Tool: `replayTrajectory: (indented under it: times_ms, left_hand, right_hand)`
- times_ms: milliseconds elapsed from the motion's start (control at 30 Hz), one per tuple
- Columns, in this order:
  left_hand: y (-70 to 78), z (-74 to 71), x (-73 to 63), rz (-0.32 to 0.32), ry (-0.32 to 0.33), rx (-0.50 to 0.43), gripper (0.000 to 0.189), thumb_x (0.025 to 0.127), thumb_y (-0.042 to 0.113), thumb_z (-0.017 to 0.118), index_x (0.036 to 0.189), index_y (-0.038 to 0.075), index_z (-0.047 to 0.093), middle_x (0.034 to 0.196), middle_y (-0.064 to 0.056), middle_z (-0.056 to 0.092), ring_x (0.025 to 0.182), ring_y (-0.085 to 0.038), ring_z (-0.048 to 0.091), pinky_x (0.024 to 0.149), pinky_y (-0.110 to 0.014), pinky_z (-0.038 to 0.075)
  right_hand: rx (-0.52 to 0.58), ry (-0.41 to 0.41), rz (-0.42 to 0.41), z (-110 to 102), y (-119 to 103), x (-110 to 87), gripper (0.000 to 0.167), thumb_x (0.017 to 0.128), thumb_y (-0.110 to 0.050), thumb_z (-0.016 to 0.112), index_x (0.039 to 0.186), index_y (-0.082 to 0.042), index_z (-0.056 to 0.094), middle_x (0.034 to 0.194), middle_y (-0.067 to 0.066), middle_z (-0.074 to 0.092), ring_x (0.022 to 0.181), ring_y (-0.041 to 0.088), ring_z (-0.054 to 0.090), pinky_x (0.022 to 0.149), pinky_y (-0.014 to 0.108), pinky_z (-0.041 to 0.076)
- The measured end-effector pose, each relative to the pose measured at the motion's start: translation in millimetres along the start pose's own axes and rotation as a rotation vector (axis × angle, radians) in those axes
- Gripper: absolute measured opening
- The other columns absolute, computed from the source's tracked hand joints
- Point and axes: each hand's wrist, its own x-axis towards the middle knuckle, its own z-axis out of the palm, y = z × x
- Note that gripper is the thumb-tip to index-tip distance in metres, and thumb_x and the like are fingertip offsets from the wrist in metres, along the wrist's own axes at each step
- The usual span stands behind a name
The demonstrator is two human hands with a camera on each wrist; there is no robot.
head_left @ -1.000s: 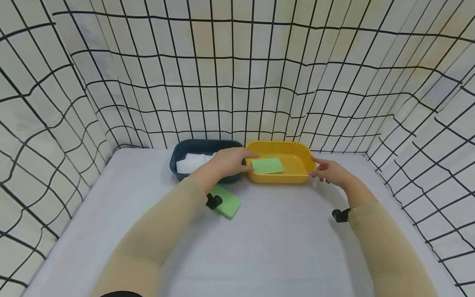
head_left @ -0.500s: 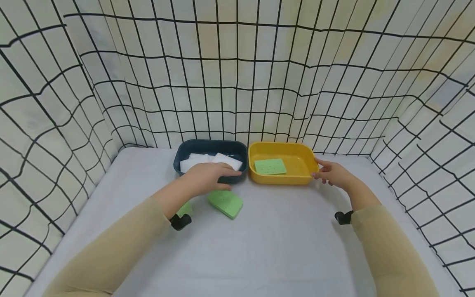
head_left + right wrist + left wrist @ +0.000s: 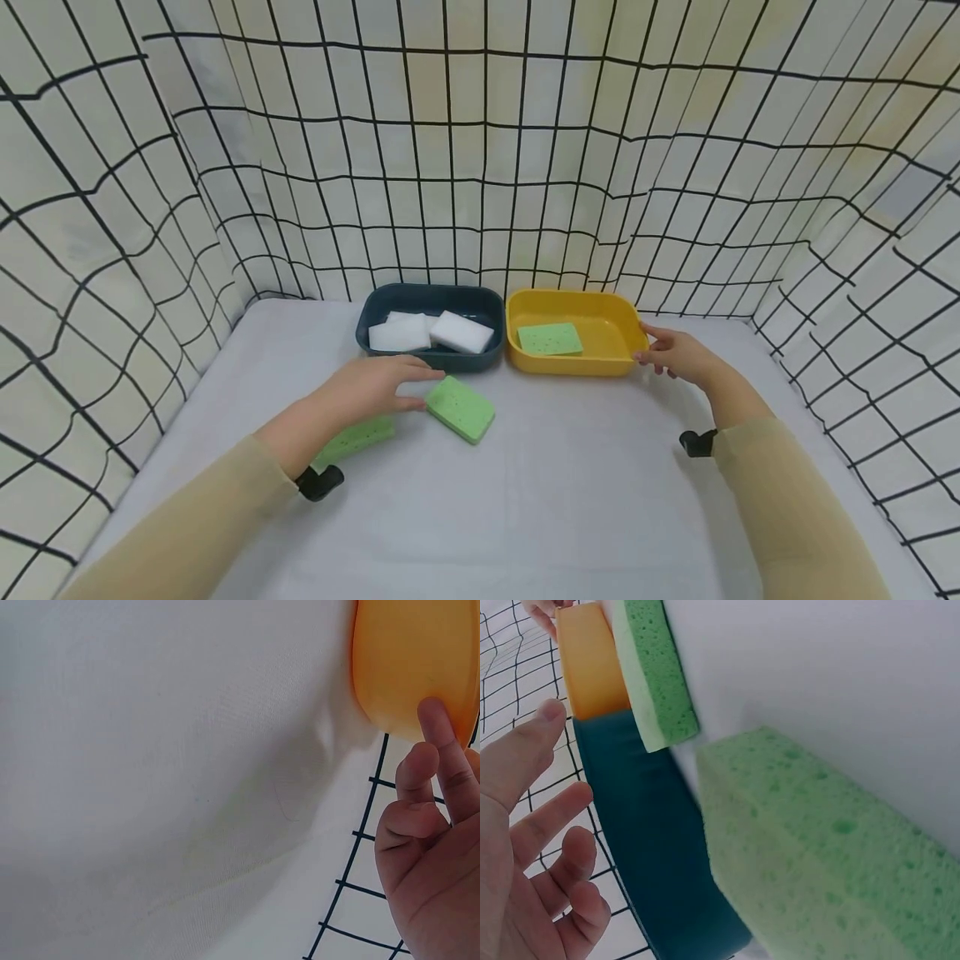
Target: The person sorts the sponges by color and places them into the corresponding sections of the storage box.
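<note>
My left hand hovers palm down with fingers extended and nothing in its grasp. Its fingertips are right at a green sponge lying in front of the dark blue tub. Another green sponge lies partly hidden beneath the wrist; this nearer sponge looms large in the left wrist view. My right hand touches the right end of the yellow tub. One straight finger rests against the tub's wall in the right wrist view, the others bent loosely. A third green sponge lies inside the yellow tub.
Several white sponges lie in the blue tub. Both tubs stand side by side at the back of a white-covered table. Black grid netting rises behind and along both sides. A small black wrist camera sits on the left wrist.
My left hand has withdrawn from the yellow tub's left end, past the blue tub, toward the green sponge on the table. The right hand stays at the yellow tub.
</note>
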Motion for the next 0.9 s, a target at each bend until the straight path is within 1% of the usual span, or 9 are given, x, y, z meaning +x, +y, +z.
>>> replayTrajectory:
  times_ms: [167,333,500,700,900]
  left_hand:
    - [1.9,9.3,7.2,-0.004,-0.035,-0.015,0.054,0.091,0.044,0.071,0.142,0.033,0.056,0.145,0.002,0.053,0.134,-0.023,0.049,0.104,-0.05,0.044]
    - [5.3,17.0,17.4,0.006,-0.071,-0.005,0.059,0.087,0.044,0.075,0.142,0.033,0.056,0.147,0.004,0.051,0.135,-0.023,0.048,0.105,-0.048,0.043]
    - [3.4,24.0,26.1,0.015,-0.088,-0.001,0.062,0.086,0.043,0.076,0.143,0.034,0.054,0.149,0.004,0.048,0.136,-0.022,0.046,0.106,-0.047,0.042]
    - [2.1,28.1,32.8,-0.006,-0.121,-0.048,0.067,0.084,0.039,0.08,0.144,0.035,0.053,0.152,0.003,0.045,0.139,-0.025,0.042,0.108,-0.049,0.039]
    - [-0.7,33.4,40.0,-0.028,-0.149,-0.076,0.069,0.084,0.033,0.08,0.147,0.034,0.05,0.153,0.003,0.044,0.14,-0.024,0.041,0.111,-0.048,0.036]
  right_hand:
    - [0.016,0.009,0.011,1,1,-0.1,0.085,0.094,-0.045,0.067,0.16,-0.024,0.019,0.109,0.013,0.065,0.093,0.032,0.053,0.077,0.035,0.044]
    - [0.023,0.011,0.014,4,-1,0.4,0.086,0.093,-0.046,0.068,0.16,-0.025,0.019,0.107,0.012,0.065,0.093,0.032,0.053,0.078,0.035,0.044]
    - [0.013,0.006,0.011,5,-1,1.3,0.086,0.093,-0.047,0.067,0.16,-0.025,0.019,0.105,0.011,0.065,0.09,0.03,0.052,0.077,0.035,0.043]
    - [0.003,0.006,0.001,3,0,0.8,0.088,0.091,-0.051,0.068,0.16,-0.024,0.019,0.104,0.01,0.066,0.088,0.029,0.053,0.075,0.034,0.043]
    - [0.013,0.011,0.005,1,2,1.1,0.085,0.094,-0.046,0.067,0.16,-0.025,0.018,0.104,0.012,0.066,0.09,0.032,0.053,0.075,0.034,0.042]
